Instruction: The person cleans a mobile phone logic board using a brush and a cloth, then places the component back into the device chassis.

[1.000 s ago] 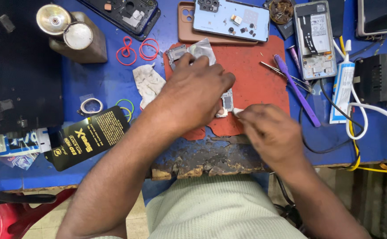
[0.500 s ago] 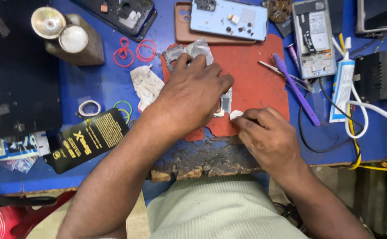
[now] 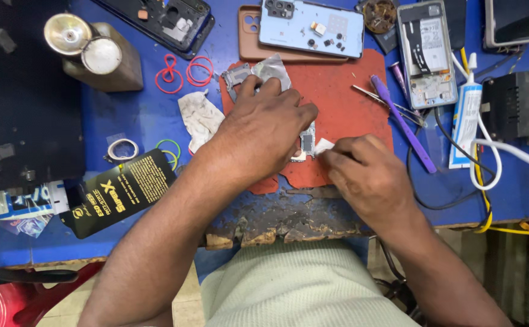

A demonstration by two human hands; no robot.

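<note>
Landmark: red work mat (image 3: 343, 103) on the blue bench.
Black pouch (image 3: 119, 192): left of the mat.
Crumpled wipe (image 3: 199, 116): at the mat's left edge.
Left hand (image 3: 267, 130): pressed flat on the mat, pinning a small phone part (image 3: 307, 144); fingers together.
Phone part: mid-mat, mostly covered; long axis appears to run toward and away from the person.
Change: right hand (image 3: 367, 172) has drawn back slightly from the part since half a second ago; wiping stroke likely mid-pass.
Right hand: pinched shut on a white scrap (image 3: 324, 145).
Purple tool (image 3: 400, 118): off the mat's right edge.

Most of the small circuit part (image 3: 307, 144) under the left hand (image 3: 264, 136) (right-hand pinch contents unclear)
</note>
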